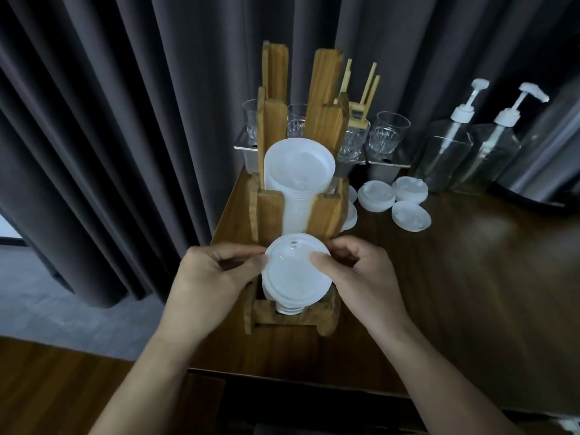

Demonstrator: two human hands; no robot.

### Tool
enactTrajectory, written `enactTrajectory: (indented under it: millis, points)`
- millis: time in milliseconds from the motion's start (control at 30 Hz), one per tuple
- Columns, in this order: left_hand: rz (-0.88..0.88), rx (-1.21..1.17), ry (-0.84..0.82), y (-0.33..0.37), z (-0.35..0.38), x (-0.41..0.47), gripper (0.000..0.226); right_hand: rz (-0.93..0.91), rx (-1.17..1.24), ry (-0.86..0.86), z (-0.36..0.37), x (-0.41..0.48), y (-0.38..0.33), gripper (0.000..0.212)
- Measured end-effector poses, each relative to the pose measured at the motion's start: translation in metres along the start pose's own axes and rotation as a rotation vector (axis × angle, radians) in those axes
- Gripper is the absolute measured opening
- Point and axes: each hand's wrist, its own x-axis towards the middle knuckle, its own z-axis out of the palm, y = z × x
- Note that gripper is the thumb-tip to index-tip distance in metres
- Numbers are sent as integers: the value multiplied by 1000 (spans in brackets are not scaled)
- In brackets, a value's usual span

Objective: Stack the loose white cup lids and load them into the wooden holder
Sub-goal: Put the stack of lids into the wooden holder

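Both hands, left [216, 271] and right [354, 271], pinch a lid stack [296, 277] by its rims over the holder's [326, 312] near slot. Lids look light, thin, flexible, likely slippery; edge grip suits. More lids [394, 199] lie far right.

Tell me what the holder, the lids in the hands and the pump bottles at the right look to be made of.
Wooden holder: wood, brown with visible grain, seemingly oiled or stained.
Stack of lids, held by the left hand and right hand: thin, matte white plastic, probably moulded, slightly translucent.
Pump bottles: clear, glossy; plastic or glass, unclear. White pumps likely plastic.
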Motion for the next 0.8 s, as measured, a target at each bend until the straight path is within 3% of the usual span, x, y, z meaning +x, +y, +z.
enactTrajectory:
  millis: [400, 800]
  points:
    - [-45, 141, -59, -20, 1, 20, 6, 177, -102, -32, 5, 4, 7, 12]
    - [-62, 173, -95, -29, 5, 29, 7, 307, 33, -123, -6, 5, 14, 23]
